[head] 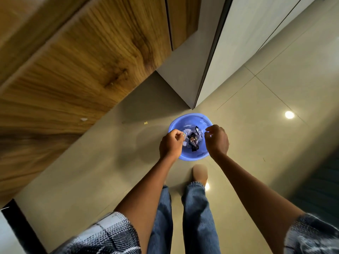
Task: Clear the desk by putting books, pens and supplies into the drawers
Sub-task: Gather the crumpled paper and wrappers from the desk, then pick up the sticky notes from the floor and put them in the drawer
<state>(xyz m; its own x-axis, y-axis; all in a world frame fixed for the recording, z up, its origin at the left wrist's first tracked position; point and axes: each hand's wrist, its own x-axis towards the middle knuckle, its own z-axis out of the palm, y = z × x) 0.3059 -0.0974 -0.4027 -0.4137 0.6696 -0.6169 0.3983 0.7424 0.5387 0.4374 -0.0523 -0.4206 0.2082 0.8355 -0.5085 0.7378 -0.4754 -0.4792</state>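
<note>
Scraps of crumpled paper and a dark wrapper (193,142), judged light and soft, are seen lying in the round blue plastic bin (189,120) on the tiled floor, beneath the left hand (171,143), which pinches a small scrap, and the loosely curled, seemingly empty right hand (217,140).

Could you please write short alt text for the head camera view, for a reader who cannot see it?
A standing person holds both hands over a blue bin on a tiled floor; the left hand pinches a small scrap and the right hand hangs with its fingers loosely curled. The bin holds crumpled paper and a dark wrapper, and a wooden cabinet stands to the left.
</note>
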